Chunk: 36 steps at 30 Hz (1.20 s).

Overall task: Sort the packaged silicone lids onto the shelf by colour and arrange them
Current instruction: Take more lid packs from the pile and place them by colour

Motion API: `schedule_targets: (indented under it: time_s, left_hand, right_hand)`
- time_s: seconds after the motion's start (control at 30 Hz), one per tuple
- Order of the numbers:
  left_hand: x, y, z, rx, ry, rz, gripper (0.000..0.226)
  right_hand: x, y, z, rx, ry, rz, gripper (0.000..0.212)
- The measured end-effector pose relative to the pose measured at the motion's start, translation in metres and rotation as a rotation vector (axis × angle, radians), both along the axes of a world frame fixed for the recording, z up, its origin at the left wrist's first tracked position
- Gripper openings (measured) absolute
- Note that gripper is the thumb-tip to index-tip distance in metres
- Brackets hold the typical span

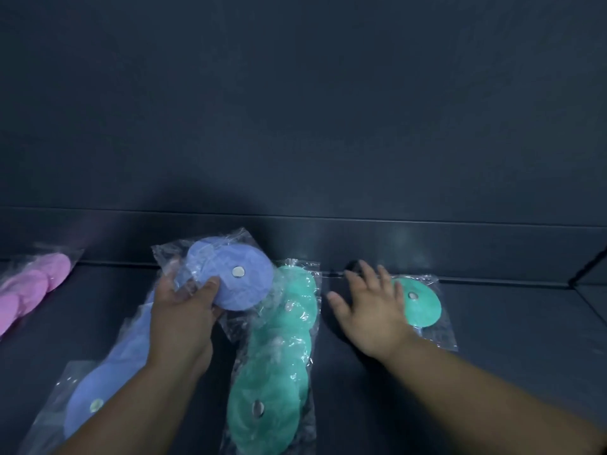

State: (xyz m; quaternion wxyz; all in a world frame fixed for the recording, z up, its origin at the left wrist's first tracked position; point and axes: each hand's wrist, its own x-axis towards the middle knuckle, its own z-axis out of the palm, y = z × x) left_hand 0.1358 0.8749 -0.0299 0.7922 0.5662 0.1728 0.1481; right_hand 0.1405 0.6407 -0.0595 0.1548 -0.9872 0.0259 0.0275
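My left hand (185, 318) grips a packaged blue silicone lid (238, 279), held slightly above the dark shelf (492, 339). Under my left forearm a row of packaged blue lids (108, 372) runs toward me. To its right lies a row of packaged green lids (279, 366). My right hand (371, 310) is spread flat, fingers apart, next to a single packaged green lid (422, 302), partly covering its left edge. At the far left lies a row of packaged pink lids (31, 287).
The shelf's dark back wall (295, 126) rises behind a low ledge (427, 244). A side panel edge (588, 267) stands at the far right. Dark shelf surface lies between the green row and the single green lid.
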Motion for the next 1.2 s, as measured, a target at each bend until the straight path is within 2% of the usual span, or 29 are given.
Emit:
schedule_targets:
  time_s: [0.1,0.2,0.3,0.4,0.67,0.97,1.2]
  left_hand:
    - [0.002,0.023,0.003,-0.034,-0.012,0.035,0.058]
    - [-0.002,0.042,0.009,-0.026,-0.027,0.075,0.059]
    - [-0.008,0.051,0.014,-0.02,-0.057,0.061,0.059]
    - [-0.012,0.06,0.009,-0.017,-0.061,0.026,0.058]
    - [-0.005,0.061,-0.012,0.019,-0.016,-0.039,0.059]
    - [-0.002,0.017,-0.033,-0.096,0.126,-0.205,0.058]
    - [0.014,0.001,-0.044,-0.105,0.223,-0.304,0.056]
  right_hand:
    - [-0.006,0.076,0.014,0.079,0.04,0.112,0.083]
    - [-0.013,0.134,0.014,0.038,0.105,0.154,0.092]
    - [-0.013,0.154,0.001,-0.062,0.214,0.155,0.096]
    - [-0.012,0.151,-0.01,-0.192,0.285,0.139,0.093]
    - [-0.016,0.116,-0.013,-0.281,0.286,0.072,0.084]
    - [-0.026,0.06,-0.018,-0.287,0.235,0.048,0.081]
    - [-0.025,0.048,-0.015,-0.148,0.144,0.039,0.058]
